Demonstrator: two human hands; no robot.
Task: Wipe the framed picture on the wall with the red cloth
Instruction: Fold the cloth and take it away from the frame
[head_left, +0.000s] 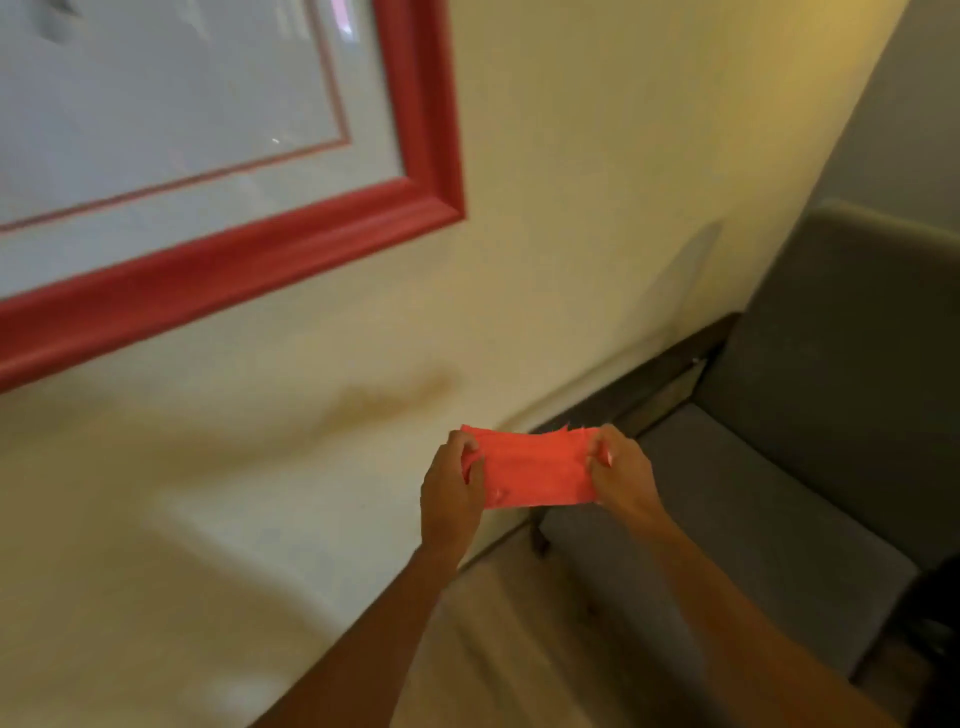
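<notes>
The red cloth (535, 467) is stretched flat between both hands, low in front of the cream wall. My left hand (452, 488) pinches its left edge and my right hand (623, 473) pinches its right edge. The framed picture (291, 244) hangs at the upper left, with a thick red frame around pale glass and a thin red inner line. Only its lower right corner shows. The cloth is well below and to the right of the frame, not touching it.
A grey upholstered armchair (810, 467) stands against the wall at the right, close to my right hand. A dark baseboard (649, 374) runs along the wall's foot. Light wooden floor (519, 649) lies below my arms.
</notes>
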